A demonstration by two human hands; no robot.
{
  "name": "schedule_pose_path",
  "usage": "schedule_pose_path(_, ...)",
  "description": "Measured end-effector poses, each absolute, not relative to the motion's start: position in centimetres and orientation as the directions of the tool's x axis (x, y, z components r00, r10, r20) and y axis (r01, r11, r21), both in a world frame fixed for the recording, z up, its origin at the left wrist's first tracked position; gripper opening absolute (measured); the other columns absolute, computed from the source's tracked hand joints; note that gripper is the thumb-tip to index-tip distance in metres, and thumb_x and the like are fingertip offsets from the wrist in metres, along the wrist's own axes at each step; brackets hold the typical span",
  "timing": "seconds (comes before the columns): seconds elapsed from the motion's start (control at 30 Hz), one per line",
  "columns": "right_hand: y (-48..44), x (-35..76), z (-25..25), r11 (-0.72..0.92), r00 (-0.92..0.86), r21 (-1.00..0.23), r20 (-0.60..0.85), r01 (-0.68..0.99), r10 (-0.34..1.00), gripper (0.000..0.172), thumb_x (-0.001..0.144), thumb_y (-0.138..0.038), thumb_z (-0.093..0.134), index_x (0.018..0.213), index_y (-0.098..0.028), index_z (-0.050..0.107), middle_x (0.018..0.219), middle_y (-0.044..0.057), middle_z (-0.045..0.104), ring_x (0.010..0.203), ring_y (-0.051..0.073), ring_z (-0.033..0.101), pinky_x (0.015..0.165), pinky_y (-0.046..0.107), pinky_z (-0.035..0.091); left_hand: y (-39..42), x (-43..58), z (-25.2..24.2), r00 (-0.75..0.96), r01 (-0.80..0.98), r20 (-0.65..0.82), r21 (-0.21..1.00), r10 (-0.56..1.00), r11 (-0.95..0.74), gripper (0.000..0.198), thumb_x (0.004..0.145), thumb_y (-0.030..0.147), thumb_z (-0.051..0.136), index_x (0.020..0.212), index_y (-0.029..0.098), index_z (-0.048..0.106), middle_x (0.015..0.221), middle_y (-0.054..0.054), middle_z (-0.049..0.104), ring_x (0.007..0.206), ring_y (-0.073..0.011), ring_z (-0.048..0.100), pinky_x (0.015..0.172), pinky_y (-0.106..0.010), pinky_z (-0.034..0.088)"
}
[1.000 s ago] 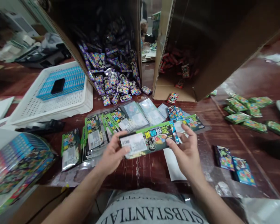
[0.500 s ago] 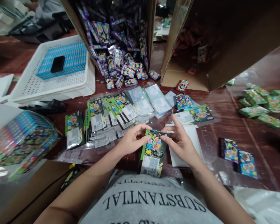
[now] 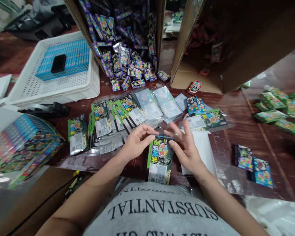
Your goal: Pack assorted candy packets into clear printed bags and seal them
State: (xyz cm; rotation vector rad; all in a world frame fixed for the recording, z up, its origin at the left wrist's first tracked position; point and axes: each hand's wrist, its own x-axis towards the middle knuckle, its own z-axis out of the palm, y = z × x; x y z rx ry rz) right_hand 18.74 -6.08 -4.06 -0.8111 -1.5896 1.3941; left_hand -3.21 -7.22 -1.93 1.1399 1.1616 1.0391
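Observation:
A black and green candy packet (image 3: 160, 159) with a white label panel stands in front of my body, its top edge towards the boxes. My left hand (image 3: 139, 141) pinches its upper left corner between thumb and fingers. At the upper right corner, my right hand (image 3: 186, 151) has its fingers spread, with the thumb at the packet's edge. Beyond the hands lies a fanned pile of similar packets (image 3: 103, 121). Clear plastic sleeves (image 3: 166, 101) lie beside that pile. Under my right hand is a white sheet (image 3: 204, 150).
Cardboard boxes hold purple candy packs (image 3: 124, 55) and red packs (image 3: 216, 52). A white basket (image 3: 92, 85) carries blue boxes and a black phone (image 3: 58, 63). Green packs (image 3: 271, 100) and two small boxes (image 3: 262, 172) lie right. A stacked display carton (image 3: 27, 144) stands left.
My right hand has loosened from the packet's top right corner, its fingers spreading apart. My left hand has shifted slightly left and keeps its pinch. The view has moved a little.

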Motion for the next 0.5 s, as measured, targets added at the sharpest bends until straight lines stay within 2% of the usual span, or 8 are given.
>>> schedule_pose_path(0.03, -6.2, 18.6, -4.0, 0.185, -0.386, -0.980, 0.197, -0.071, 0.901, 0.084, 0.102, -0.026, 0.053, 0.160, -0.048, -0.004, 0.163, 0.004, 0.038, 0.136, 0.021, 0.056, 0.115, 0.053, 0.044, -7.3, -3.2, -2.0, 0.102, -0.045, -0.124, 0.991, 0.987, 0.129, 0.030, 0.090, 0.030, 0.068, 0.117, 0.023, 0.059, 0.106, -0.005, 0.076, 0.098, -0.0177, 0.071, 0.092, -0.037, 0.055)
schedule_pose_path(0.1, -6.4, 18.6, -3.8, 0.170, -0.345, -0.983, 0.182, -0.064, 0.921, 0.087, 0.100, -0.027, 0.057, 0.160, -0.045, -0.003, 0.153, 0.005, 0.053, 0.129, 0.021, 0.062, 0.111, 0.052, 0.049, -7.4, -3.3, -1.7, 0.123, -0.034, -0.114, 0.992, 0.986, 0.119, 0.034, 0.090, 0.030, 0.068, 0.122, 0.024, 0.059, 0.107, -0.005, 0.077, 0.099, -0.0175, 0.071, 0.092, -0.036, 0.055)
schedule_pose_path(0.17, -6.5, 18.7, -3.2, 0.107, -0.337, -0.994, 0.113, -0.035, 0.935, 0.082, 0.099, -0.030, 0.060, 0.162, -0.039, 0.008, 0.127, 0.004, 0.073, 0.122, 0.021, 0.066, 0.108, 0.051, 0.052, -7.4, -3.4, -1.1, 0.175, 0.026, -0.135, 0.991, 0.975, 0.132, 0.024, 0.090, 0.033, 0.068, 0.112, 0.022, 0.068, 0.112, -0.006, 0.076, 0.103, -0.0185, 0.070, 0.095, -0.037, 0.054)
schedule_pose_path(0.2, -6.5, 18.7, -2.9, 0.067, -0.330, -0.998, 0.070, -0.022, 0.941, 0.077, 0.098, -0.032, 0.061, 0.161, -0.037, 0.016, 0.115, 0.003, 0.077, 0.119, 0.021, 0.068, 0.106, 0.051, 0.053, -7.4, -3.5, -0.7, 0.192, 0.055, -0.154, 0.988, 0.969, 0.146, 0.020, 0.090, 0.035, 0.068, 0.104, 0.022, 0.071, 0.112, -0.006, 0.076, 0.104, -0.0190, 0.070, 0.095, -0.038, 0.054)
schedule_pose_path(0.27, -6.4, 18.7, -2.1, -0.011, -0.303, -1.000, -0.005, -0.017, 0.953, 0.068, 0.095, -0.034, 0.066, 0.155, -0.034, 0.033, 0.104, 0.002, 0.080, 0.112, 0.022, 0.072, 0.102, 0.049, 0.055, -7.4, -3.4, 0.0, 0.191, 0.081, -0.188, 0.981, 0.963, 0.176, 0.018, 0.088, 0.037, 0.071, 0.094, 0.021, 0.074, 0.109, -0.006, 0.077, 0.099, -0.0192, 0.071, 0.092, -0.038, 0.056)
schedule_pose_path(0.33, -6.4, 18.5, -1.4, -0.072, -0.272, -0.997, -0.060, -0.033, 0.961, 0.065, 0.090, -0.035, 0.072, 0.148, -0.031, 0.044, 0.100, 0.001, 0.080, 0.106, 0.021, 0.074, 0.097, 0.045, 0.058, -7.3, -3.2, 0.4, 0.163, 0.074, -0.213, 0.976, 0.963, 0.203, 0.017, 0.084, 0.036, 0.075, 0.090, 0.020, 0.074, 0.101, -0.006, 0.078, 0.090, -0.0181, 0.071, 0.086, -0.037, 0.057)
schedule_pose_path(0.5, -5.6, 17.4, -0.4, -0.187, -0.223, -0.981, -0.170, -0.055, 0.960, 0.082, 0.083, -0.040, 0.080, 0.152, -0.024, 0.038, 0.100, 0.004, 0.081, 0.098, 0.022, 0.075, 0.092, 0.045, 0.060, -6.6, -3.0, 0.8, 0.112, 0.095, -0.242, 0.968, 0.964, 0.232, 0.014, 0.081, 0.032, 0.076, 0.085, 0.019, 0.074, 0.087, -0.004, 0.077, 0.078, -0.0152, 0.070, 0.079, -0.034, 0.056)
